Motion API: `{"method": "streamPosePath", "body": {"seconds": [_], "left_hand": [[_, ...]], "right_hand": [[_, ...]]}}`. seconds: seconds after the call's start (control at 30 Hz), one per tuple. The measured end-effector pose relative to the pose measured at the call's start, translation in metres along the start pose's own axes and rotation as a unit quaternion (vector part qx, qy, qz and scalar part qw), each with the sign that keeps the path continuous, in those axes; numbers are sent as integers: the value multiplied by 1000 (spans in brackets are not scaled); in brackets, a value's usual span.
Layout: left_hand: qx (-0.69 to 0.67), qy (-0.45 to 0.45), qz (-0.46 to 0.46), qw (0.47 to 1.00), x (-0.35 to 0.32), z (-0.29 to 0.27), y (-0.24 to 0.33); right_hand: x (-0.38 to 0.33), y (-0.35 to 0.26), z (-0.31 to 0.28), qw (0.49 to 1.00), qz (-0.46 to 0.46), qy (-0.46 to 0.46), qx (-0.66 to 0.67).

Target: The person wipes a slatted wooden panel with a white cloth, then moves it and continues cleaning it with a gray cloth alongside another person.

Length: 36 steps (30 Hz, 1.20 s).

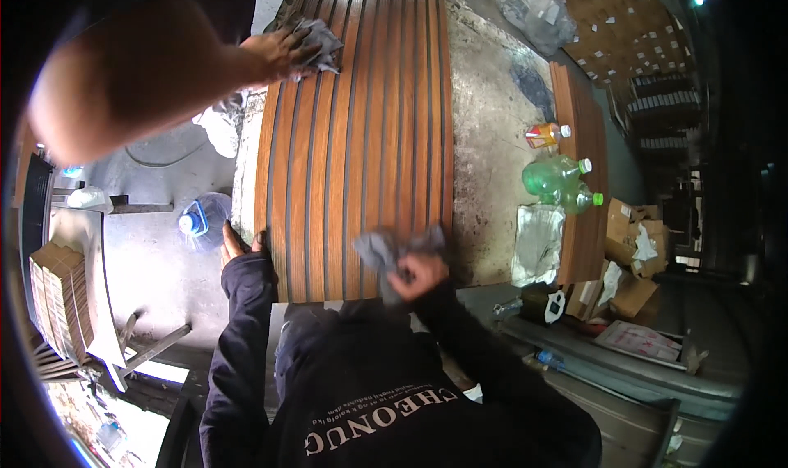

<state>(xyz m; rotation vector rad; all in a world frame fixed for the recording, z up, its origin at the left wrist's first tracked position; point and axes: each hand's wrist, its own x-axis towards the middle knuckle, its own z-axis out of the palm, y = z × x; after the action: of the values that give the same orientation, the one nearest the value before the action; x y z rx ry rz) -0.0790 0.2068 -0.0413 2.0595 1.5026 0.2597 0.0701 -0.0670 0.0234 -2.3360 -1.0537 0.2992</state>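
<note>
The left hand (279, 51) lies at the far left corner of the panel (353, 140), a long brown board with dark grooves that run along its length. The fingers are curled over a grey rag (322, 40) and press it flat on the wood; the bare arm comes in from the left side. The right hand is not in the picture, so I cannot tell its state.

At the near end of the panel a co-worker in a dark hoodie (369, 386) bends over it; one hand (419, 273) clutches a second rag (379, 251) on the wood, the other hand (235, 251) rests open on the near left edge.

The panel lies on a grey slab (492, 123). To the right of the panel stand two green bottles (556, 178) on a narrow board (587, 246); to its left, lower down, stands a blue jug (201, 218).

The wiping seems to be in the middle of its course; both rags are at the two ends, and the long middle part of the panel has no rag on it. The wood looks equally shiny everywhere, so I cannot tell which strips are already wiped and which are left.
</note>
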Motion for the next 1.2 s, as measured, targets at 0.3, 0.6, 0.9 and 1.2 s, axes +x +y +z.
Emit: {"method": "streamPosePath", "body": {"seconds": [0.3,0.6,0.9,1.2], "left_hand": [[-15,-4,15,1000,0,8,-10],[6,8,7,1000,-4,-7,-8],[16,-29,-34,999,1,3,-7],[21,-37,-37,998,-2,-5,11]], "right_hand": [[89,55,-5,976,101,182,-63],[119,17,9,991,107,60,-44],[150,-3,34,994,76,71,-29],[233,-58,40,997,58,16,-50]]}}
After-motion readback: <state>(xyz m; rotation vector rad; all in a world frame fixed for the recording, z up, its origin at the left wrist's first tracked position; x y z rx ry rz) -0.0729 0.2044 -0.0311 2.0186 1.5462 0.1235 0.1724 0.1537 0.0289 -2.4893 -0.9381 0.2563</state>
